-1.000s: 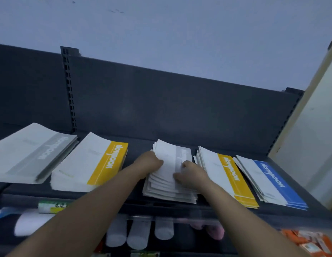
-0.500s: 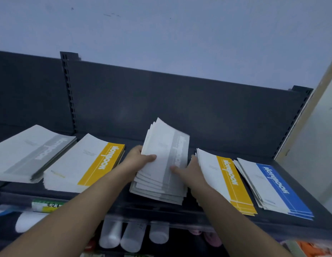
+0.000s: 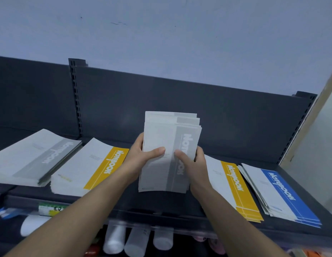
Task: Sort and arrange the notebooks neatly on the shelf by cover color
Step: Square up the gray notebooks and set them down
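A stack of grey-banded notebooks [image 3: 170, 154] was held upright above the middle of the dark shelf [image 3: 161, 203], its lower edge resting on or just over the shelf surface; which of the two could not be told. The left hand [image 3: 141, 156] was clasped round the stack's left edge with the thumb laid across the front cover, and the right hand [image 3: 191, 160] was closed on the right edge in the same way. The top edges were seen to be fanned and uneven, so a slip of the rear notebooks was judged likely if the grasp were loosened before the stack was squared. To the left lay a grey pile [image 3: 35, 158] and a yellow-banded pile [image 3: 87, 167]; to the right a second yellow-banded pile [image 3: 233, 184] and a blue-banded pile [image 3: 280, 193], both fanned. If the held stack were set down carelessly, the yellow pile just beside the right hand could be knocked further askew, or greys left split between two places
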`<action>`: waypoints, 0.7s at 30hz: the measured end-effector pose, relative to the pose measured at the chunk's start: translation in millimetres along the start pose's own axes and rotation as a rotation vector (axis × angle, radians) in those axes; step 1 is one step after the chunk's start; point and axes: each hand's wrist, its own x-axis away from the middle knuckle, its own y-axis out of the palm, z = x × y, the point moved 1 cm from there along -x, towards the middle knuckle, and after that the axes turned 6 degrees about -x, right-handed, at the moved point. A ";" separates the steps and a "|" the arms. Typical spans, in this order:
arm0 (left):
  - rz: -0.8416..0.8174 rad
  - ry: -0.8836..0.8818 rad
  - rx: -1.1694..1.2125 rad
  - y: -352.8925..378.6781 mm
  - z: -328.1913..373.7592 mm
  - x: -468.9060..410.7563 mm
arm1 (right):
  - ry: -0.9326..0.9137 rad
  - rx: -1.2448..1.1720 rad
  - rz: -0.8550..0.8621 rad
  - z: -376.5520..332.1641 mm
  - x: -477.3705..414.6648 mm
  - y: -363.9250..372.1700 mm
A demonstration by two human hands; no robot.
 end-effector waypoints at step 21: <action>0.015 0.052 -0.154 2.8 4.4 -0.6 | -0.786 1.330 -0.261 -73.1 -5.6 53.0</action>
